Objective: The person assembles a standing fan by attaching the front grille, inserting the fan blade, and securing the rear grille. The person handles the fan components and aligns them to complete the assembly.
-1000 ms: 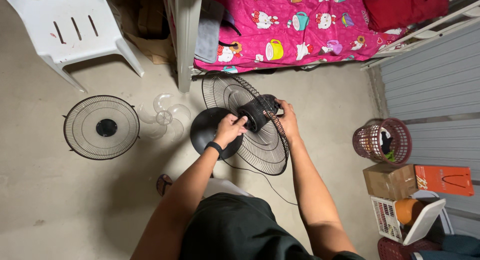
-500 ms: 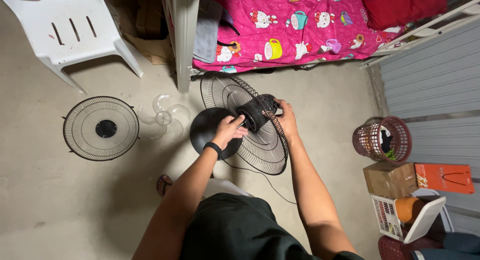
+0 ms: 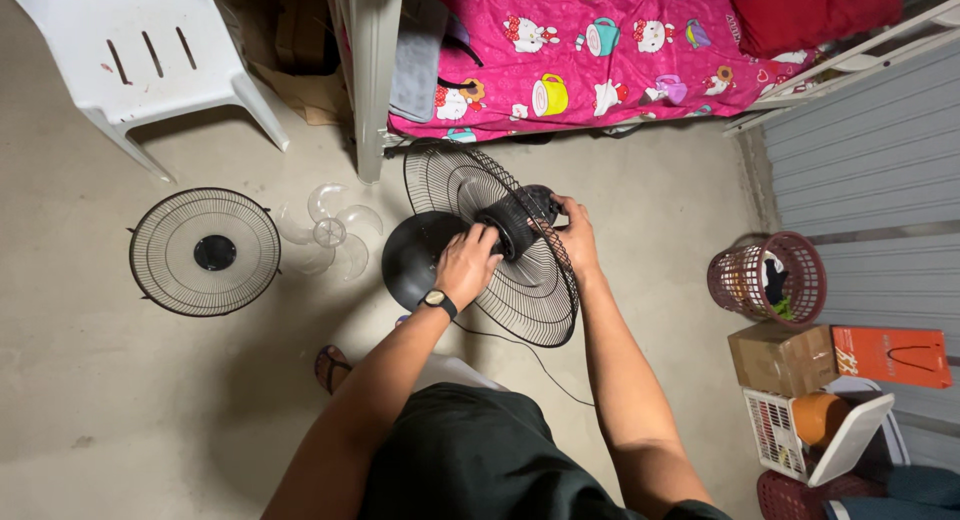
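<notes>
L hand (image 3: 468, 263) grips fan hub (image 3: 503, 227) at rear grille (image 3: 530, 290); R hand (image 3: 573, 235) holds motor housing (image 3: 541, 204).

A: How many views are there, and where is the camera mounted?

B: One view only. The camera is worn on the person's head and points steeply down, nearly vertical, at the floor (image 3: 120, 400).

A: Which way does the frame run?

B: The person's own torso and arms enter from the bottom edge. The bed (image 3: 620, 50) and the white chair (image 3: 130, 50) lie along the top edge, farthest from the camera.

A: How near is it?

B: At standing head height. The left hand (image 3: 466, 264) and right hand (image 3: 575, 238) sit at frame centre on the fan (image 3: 500, 270), within arm's reach.

A: Any overlap with another view?

B: None; no second view is supplied.
</notes>
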